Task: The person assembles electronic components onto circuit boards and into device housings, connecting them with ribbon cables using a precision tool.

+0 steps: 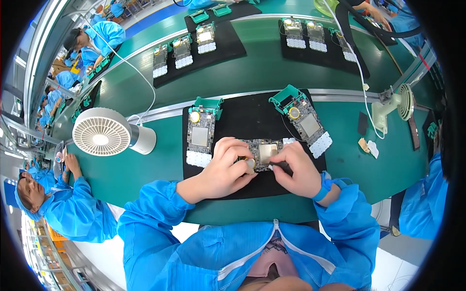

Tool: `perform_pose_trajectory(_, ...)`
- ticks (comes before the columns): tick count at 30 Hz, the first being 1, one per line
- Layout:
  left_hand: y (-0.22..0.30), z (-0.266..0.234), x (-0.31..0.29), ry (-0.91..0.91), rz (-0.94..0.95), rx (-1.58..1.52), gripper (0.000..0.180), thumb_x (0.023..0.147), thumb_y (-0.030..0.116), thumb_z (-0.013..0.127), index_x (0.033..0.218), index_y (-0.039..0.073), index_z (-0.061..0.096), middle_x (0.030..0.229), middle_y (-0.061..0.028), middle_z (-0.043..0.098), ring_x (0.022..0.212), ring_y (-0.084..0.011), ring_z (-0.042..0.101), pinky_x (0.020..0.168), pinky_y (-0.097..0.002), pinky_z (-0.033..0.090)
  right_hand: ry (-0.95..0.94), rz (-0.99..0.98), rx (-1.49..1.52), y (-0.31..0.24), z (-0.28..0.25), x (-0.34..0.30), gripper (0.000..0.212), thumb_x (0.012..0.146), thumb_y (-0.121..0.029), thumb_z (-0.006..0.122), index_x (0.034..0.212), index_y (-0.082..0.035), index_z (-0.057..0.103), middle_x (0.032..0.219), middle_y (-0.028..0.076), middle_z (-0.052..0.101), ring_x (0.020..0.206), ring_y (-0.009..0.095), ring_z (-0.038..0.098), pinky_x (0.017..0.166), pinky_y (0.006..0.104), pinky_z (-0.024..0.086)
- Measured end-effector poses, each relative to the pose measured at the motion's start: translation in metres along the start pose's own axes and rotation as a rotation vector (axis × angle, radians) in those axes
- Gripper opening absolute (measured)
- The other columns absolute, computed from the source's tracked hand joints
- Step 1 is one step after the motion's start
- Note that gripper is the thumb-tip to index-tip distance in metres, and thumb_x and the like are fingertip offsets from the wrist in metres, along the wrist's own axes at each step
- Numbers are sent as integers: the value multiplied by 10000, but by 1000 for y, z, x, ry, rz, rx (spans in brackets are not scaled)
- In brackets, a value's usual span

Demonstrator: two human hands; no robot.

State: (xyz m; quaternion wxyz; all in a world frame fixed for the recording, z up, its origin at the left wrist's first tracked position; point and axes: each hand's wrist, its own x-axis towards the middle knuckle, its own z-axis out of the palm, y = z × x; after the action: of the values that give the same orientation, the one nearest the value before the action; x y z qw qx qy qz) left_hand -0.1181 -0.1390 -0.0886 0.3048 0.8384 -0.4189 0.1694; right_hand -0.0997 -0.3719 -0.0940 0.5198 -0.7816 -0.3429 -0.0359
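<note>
A circuit board with a square silver shield lies crosswise between my hands on a black mat. My left hand is closed on the board's left end, by a round gold-rimmed part. My right hand is pinched at the board's near right edge; a small whitish tip shows at the fingers, but what they hold is mostly hidden. To the left lies another circuit board with a green plastic frame and a white end. A similar circuit board, tilted, lies at the right with a thin dark wire beside it.
A white fan stands left on the green table; a small pale green fan is at the right. Paper scraps lie near it. Beyond a metal rail, black mats carry several boards. Blue-clad people work around.
</note>
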Motion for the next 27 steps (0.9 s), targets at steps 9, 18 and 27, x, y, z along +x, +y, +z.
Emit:
perform_pose_trajectory(9, 2, -2, 0, 14, -37, 26, 290, 684, 86, 796, 914, 91, 619, 1088, -95, 522, 1102, -325, 486, 924, -507, 406, -110, -74, -129, 6, 9, -2, 263, 747, 8, 655, 989, -59, 579, 898, 113, 559, 838, 310, 510, 738, 392, 398)
perform_pose_trajectory(18, 3, -5, -1, -30, 33, 108, 235, 705, 110, 777, 919, 109, 680, 1114, -100, 533, 1141, -331, 474, 946, -551, 411, -95, -75, -134, 4, 9, -3, 257, 751, 2, 654, 990, -50, 575, 899, 120, 559, 844, 311, 514, 742, 390, 401)
perform_pose_trajectory(27, 3, -5, 4, -65, 76, 172, 285, 686, 106, 754, 962, 127, 687, 1130, -94, 536, 1158, -327, 467, 957, -542, 407, -49, -64, -104, 5, 7, -1, 228, 779, -55, 662, 991, -59, 580, 883, 104, 578, 825, 306, 547, 752, 408, 388)
